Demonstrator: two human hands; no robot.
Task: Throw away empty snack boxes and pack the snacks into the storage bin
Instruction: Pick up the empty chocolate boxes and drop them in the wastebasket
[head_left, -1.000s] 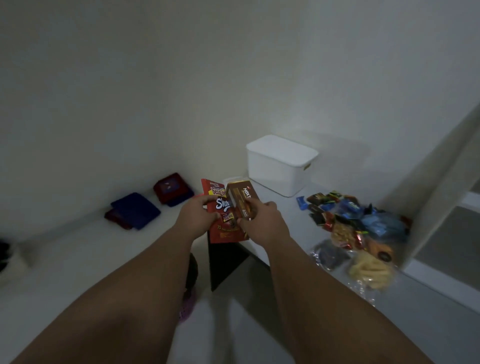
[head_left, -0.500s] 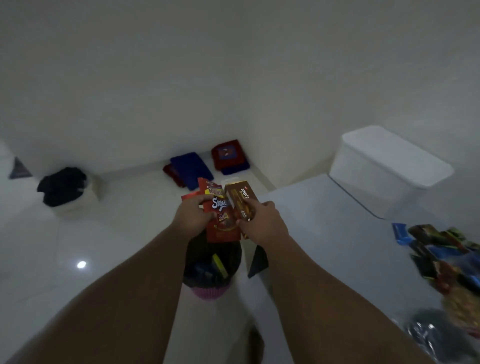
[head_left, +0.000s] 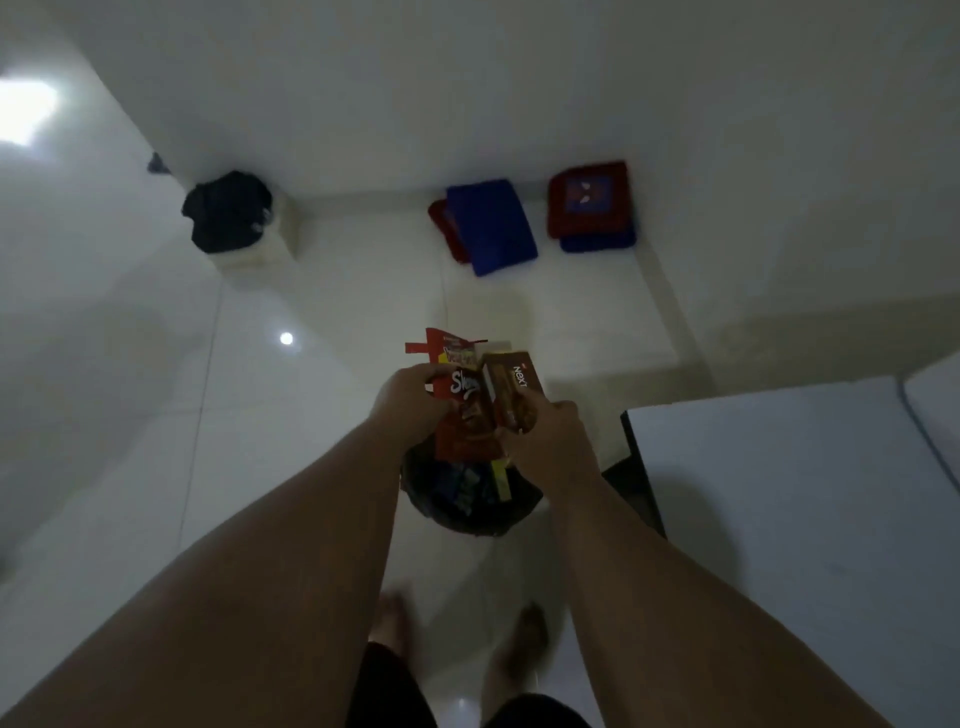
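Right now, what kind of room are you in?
Probably a room at home: shiny white tiled floor, folded towels against the wall, a white table, and a small lined trash bin below my hands.

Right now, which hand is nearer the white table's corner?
Right. The right hand, gripping the brown snack box, is just left of the white table corner; the left hand, holding the red snack box, is farther left.

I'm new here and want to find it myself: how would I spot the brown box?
Follow the two arms to the hands above the dark bin. The right hand holds the brown box; unlike the red box beside it, it reads "Next".
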